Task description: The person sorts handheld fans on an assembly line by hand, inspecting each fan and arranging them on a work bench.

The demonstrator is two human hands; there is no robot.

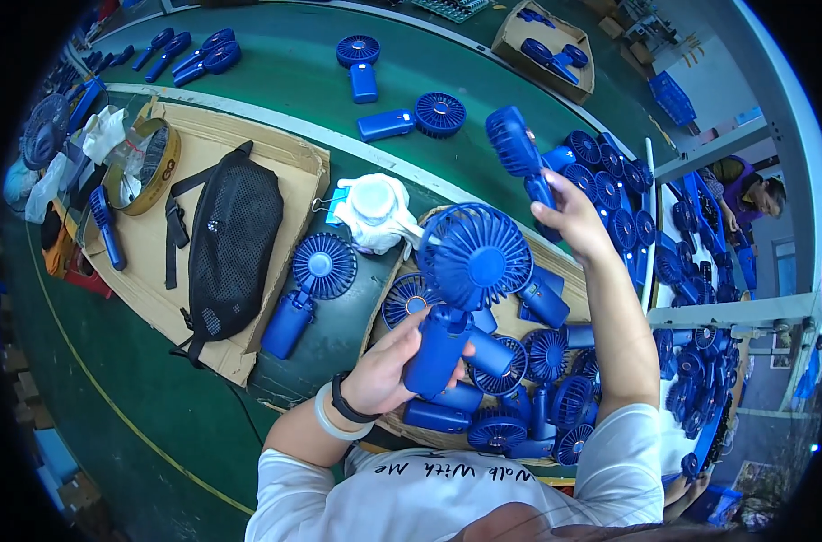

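My left hand (381,372) is wrapped round the handle of a blue handheld fan (441,348), its round caged head upright above the handle. My right hand (572,215), raised to the far right, grips a second blue handheld fan (512,143) by its handle, with the head pointing away from me. Below both hands, a cardboard tray (375,325) is filled with several more blue fans (546,354), some lying on their sides. Just left of the tray, one blue fan (289,321) lies on the green bench.
A black mesh bag (237,244) lies in a flat cardboard box (289,149) on the left, near a tape roll (155,172). A white-wrapped container (375,203) stands mid-bench. Fans (440,115) lie along the green belt (294,68) beyond. Another person (754,191) sits at far right.
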